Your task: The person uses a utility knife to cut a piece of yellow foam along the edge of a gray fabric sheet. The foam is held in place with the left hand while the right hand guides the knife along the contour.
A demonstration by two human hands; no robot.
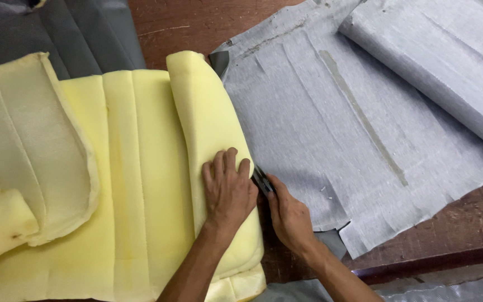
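Left hand [227, 190] lies flat, fingers spread, on the yellow foam [141, 168]; right hand [289, 215] pinches the grey cover [331, 128] edge (beside the foam) on the table [197, 22].

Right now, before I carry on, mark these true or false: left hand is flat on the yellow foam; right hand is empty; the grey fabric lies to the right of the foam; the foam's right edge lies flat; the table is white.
1. The left hand presses flat on the yellow foam. True.
2. The right hand is empty. False: it grips a dark tool at the foam's edge.
3. The grey fabric lies to the right of the foam. True.
4. The foam's right edge lies flat. False: it is folded over.
5. The table is white. False: it is reddish-brown wood.
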